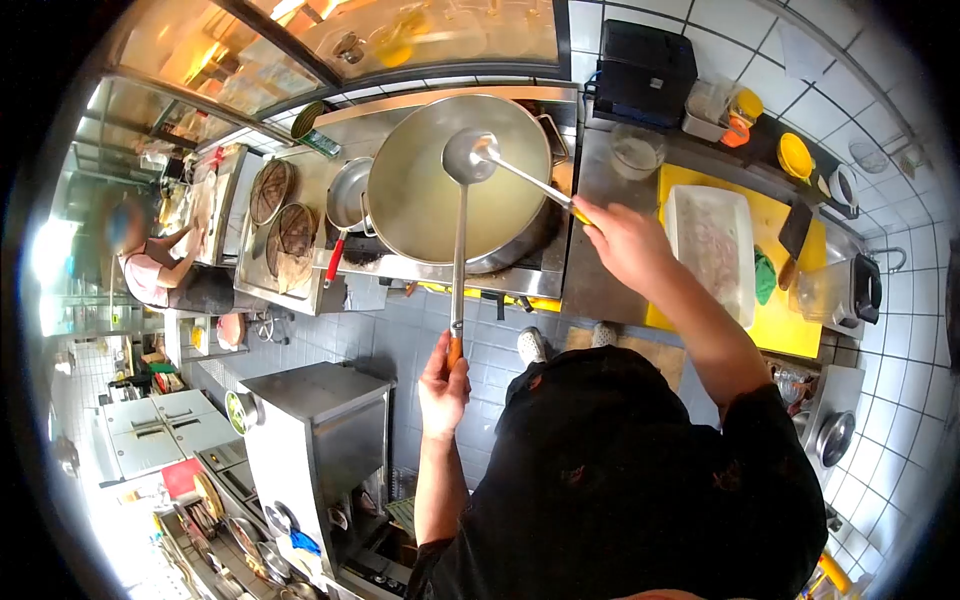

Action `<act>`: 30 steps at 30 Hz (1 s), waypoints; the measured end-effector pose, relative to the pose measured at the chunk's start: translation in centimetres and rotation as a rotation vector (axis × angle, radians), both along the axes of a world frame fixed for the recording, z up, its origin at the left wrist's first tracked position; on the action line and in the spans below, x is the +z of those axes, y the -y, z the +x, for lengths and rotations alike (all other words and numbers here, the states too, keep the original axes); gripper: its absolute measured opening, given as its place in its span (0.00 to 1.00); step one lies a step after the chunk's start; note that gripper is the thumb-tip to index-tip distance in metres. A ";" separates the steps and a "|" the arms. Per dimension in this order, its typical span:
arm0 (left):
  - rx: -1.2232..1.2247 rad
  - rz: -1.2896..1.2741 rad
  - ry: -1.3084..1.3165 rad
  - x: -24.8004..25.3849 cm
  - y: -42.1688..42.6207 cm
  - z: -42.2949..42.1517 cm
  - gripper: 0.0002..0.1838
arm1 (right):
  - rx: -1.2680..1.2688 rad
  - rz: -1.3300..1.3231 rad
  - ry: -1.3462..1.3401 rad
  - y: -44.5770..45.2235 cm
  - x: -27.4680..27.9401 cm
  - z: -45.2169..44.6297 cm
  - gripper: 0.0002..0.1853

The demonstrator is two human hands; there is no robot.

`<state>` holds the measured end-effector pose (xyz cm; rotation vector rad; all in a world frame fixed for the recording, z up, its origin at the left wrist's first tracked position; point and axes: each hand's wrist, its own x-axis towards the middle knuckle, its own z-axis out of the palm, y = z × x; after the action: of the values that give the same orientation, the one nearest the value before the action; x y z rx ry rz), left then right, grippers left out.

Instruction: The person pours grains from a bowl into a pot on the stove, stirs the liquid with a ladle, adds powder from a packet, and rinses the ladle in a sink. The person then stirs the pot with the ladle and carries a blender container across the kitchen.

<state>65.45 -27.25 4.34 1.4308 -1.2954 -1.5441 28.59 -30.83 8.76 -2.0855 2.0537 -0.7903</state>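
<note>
Both my hands hold long-handled utensils over a large pot [400,215] of pale, cloudy liquid on the stove. My left hand [443,388] is closed round the wooden grip of a ladle [460,240], whose round bowl is above the liquid. From the right, my right hand [625,240] grips the yellow-ended handle of a second utensil [530,181]. Its head meets the ladle's bowl, and its exact shape is hard to tell. A small pan [348,193] with a red handle sits left of the pot.
Right of the stove, a white tray [742,255] with pale pieces in liquid lies on a yellow board [795,325], near a green cloth [764,277]. A steel cabinet [350,440] stands at lower left. Another person [160,260] is at a far-left counter.
</note>
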 end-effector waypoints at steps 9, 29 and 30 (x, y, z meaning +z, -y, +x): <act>-0.005 -0.018 -0.121 -0.9 0.0 0.5 0.29 | 0.046 0.064 0.100 1.9 -4.5 -0.1 0.23; -0.132 -0.871 1.055 -5.0 0.5 5.8 0.34 | -0.002 -0.075 0.308 -1.5 -0.3 -1.3 0.23; -0.125 -0.854 1.059 -4.9 0.4 5.7 0.34 | 0.021 -0.087 0.278 -1.2 -0.4 -0.8 0.24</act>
<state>71.16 -27.69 -0.61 1.5545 -2.2688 -0.0382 27.83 -29.67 8.40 -1.9068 1.8780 -1.1141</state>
